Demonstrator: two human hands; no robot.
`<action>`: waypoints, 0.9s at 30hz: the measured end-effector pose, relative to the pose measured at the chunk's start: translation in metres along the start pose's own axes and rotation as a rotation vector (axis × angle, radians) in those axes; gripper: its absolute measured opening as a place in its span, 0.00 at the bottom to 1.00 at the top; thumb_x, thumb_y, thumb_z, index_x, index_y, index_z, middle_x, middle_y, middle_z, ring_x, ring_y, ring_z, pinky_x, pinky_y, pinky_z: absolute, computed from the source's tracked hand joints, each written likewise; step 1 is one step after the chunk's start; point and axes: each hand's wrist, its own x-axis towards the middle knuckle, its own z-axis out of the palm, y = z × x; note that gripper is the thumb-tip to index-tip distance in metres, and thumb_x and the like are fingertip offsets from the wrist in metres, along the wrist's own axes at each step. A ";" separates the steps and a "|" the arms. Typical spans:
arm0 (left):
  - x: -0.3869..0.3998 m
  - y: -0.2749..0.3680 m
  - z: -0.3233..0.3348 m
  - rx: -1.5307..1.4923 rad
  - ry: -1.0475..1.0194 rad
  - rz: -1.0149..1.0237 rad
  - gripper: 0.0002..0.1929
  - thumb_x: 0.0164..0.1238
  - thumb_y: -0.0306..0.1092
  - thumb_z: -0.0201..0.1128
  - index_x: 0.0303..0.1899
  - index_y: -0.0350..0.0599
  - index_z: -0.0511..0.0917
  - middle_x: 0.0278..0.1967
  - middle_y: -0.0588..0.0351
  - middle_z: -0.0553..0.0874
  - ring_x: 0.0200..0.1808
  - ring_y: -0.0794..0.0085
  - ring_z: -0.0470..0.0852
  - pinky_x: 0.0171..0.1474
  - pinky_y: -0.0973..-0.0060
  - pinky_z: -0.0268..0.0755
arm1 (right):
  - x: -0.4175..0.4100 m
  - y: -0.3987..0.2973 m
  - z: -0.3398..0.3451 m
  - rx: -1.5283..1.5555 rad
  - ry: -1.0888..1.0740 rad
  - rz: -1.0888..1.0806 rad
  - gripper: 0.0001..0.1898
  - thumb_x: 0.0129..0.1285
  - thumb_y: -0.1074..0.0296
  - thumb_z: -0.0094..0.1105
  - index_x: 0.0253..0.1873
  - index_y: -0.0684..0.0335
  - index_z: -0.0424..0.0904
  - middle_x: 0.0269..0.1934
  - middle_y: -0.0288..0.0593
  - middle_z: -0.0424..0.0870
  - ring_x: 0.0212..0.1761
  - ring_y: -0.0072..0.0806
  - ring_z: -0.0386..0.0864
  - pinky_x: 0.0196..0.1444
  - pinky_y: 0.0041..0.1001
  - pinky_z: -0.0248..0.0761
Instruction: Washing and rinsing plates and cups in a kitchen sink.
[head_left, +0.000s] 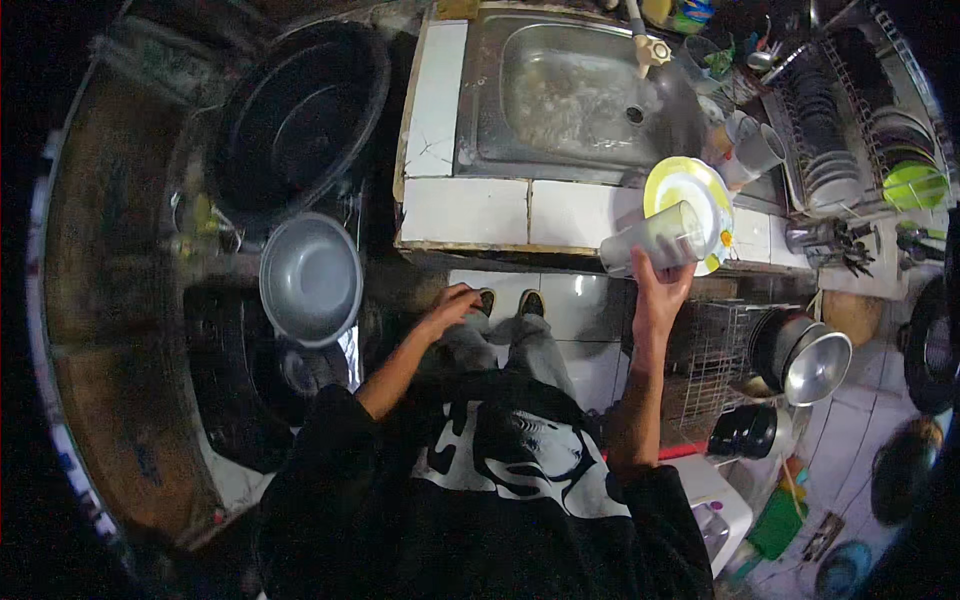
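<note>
My right hand (664, 289) grips a translucent plastic cup (649, 240), tilted on its side over the counter's front edge. Just behind the cup is a round plate (679, 180) with a yellow and white rim, partly covered by it. Whether the plate rests on the white tiles or touches my fingers, I cannot tell. My left hand (454, 307) hangs in front of my legs with loosely bent fingers and nothing visible in it. Beyond the tiled counter edge (465, 210) lies a wet stainless steel sink (570, 105) under a beige tap (651, 52).
Several cups (757, 154) stand right of the sink, beside a dish rack (795, 172) holding plates. At left are a large black tub (307, 120) and a grey basin (311, 277). Metal pots (817, 364) hang near a wire rack (712, 360) at right.
</note>
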 end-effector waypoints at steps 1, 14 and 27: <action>-0.002 -0.004 0.004 0.017 0.045 0.014 0.19 0.70 0.53 0.58 0.49 0.48 0.77 0.46 0.57 0.83 0.50 0.66 0.82 0.54 0.59 0.71 | 0.008 -0.002 -0.002 -0.039 0.002 -0.042 0.37 0.55 0.77 0.73 0.67 0.65 0.61 0.60 0.49 0.70 0.60 0.34 0.72 0.60 0.32 0.70; 0.000 -0.195 -0.008 -0.020 0.329 0.405 0.20 0.68 0.45 0.61 0.54 0.41 0.76 0.49 0.49 0.84 0.55 0.56 0.81 0.57 0.55 0.73 | 0.188 0.005 0.048 -0.459 0.097 -0.038 0.41 0.44 0.62 0.80 0.61 0.71 0.66 0.57 0.52 0.74 0.57 0.38 0.74 0.60 0.33 0.67; -0.039 -0.235 -0.054 -0.575 0.564 0.041 0.24 0.71 0.52 0.55 0.59 0.45 0.73 0.51 0.49 0.83 0.52 0.57 0.82 0.53 0.58 0.72 | 0.331 0.101 0.105 -0.869 -0.205 0.330 0.44 0.34 0.51 0.82 0.60 0.63 0.74 0.58 0.55 0.77 0.57 0.48 0.78 0.51 0.41 0.78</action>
